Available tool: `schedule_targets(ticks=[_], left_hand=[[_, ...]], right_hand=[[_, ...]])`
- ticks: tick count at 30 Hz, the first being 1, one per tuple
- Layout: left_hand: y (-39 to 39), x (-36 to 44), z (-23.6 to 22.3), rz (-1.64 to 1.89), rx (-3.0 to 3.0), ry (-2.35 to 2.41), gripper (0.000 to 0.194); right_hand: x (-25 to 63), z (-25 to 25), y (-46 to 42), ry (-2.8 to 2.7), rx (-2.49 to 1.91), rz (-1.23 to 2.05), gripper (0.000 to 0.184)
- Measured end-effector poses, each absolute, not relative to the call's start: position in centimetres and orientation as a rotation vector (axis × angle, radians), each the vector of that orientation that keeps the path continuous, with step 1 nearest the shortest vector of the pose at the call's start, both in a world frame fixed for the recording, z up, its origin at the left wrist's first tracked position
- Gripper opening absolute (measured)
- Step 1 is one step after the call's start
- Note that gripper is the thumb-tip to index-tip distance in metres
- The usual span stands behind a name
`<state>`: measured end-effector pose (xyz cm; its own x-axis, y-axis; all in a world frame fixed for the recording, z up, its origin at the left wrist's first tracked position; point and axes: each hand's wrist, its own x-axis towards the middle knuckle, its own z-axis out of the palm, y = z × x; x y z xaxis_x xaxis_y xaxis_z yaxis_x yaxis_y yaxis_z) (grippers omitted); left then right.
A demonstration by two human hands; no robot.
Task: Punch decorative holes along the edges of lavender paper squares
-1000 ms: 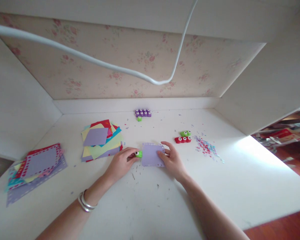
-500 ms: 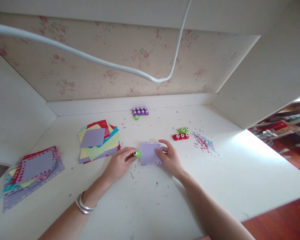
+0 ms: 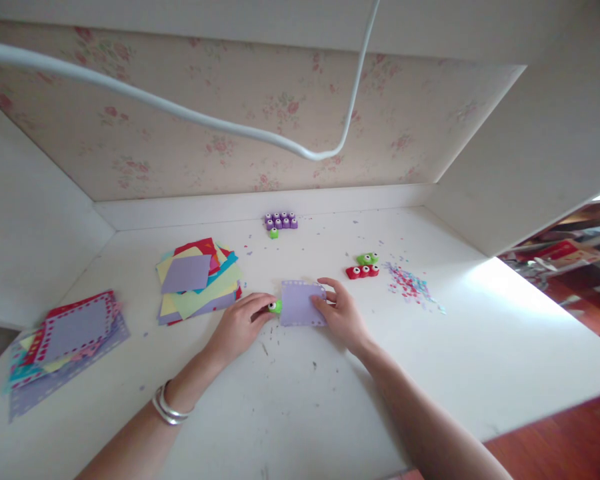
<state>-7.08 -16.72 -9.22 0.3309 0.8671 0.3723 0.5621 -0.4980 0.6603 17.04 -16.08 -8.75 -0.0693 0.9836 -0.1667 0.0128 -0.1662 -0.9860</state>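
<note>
My left hand (image 3: 243, 325) pinches a small green craft punch (image 3: 275, 307) with a white button on top. The punch sits at the left edge of a light purple sheet of paper (image 3: 299, 305). Small punched holes run along the paper's top and bottom edges and down its right side. My right hand (image 3: 341, 313) grips the sheet's right edge, thumb on top and fingers curled at the far side. Whether the punch's slot is around the left edge or only against it, I cannot tell.
Plain coloured sheets (image 3: 200, 303) and hole-edged sheets (image 3: 70, 340) lie stacked on the left. Purple punches (image 3: 281, 221) with a green punch (image 3: 274, 233) stand at the back. Red punches (image 3: 363, 272), green punches (image 3: 367, 259) and confetti (image 3: 411, 287) lie right. A white cable (image 3: 205, 122) hangs in front.
The view has shifted very slightly. Both hands, the green punch and the purple sheet keep nearly the same places, with no clear change of grip.
</note>
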Motion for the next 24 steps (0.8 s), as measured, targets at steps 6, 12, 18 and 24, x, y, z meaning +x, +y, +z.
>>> schedule_targets(ticks=[6,12,18,24], left_hand=[[-16.82,-7.09,-9.46,0.994,2.132,1.300,0.023],[-16.67,-7.09,-9.58,1.023,2.134,1.297,0.023],[-16.59,-7.23,-9.56,1.021,2.149,1.276,0.022],[-16.71,-7.24,-9.48,1.011,2.166,1.268,0.022]], right_hand=[[17.01,-8.47,-16.26,-1.186,-1.302,1.407,0.046],[16.90,-7.97,-16.51,-1.188,-1.331,1.422,0.044],[16.50,-7.86,-16.77,-1.180,-1.322,1.399,0.044],[16.39,-8.22,-16.67,-1.182,-1.306,1.381,0.044]])
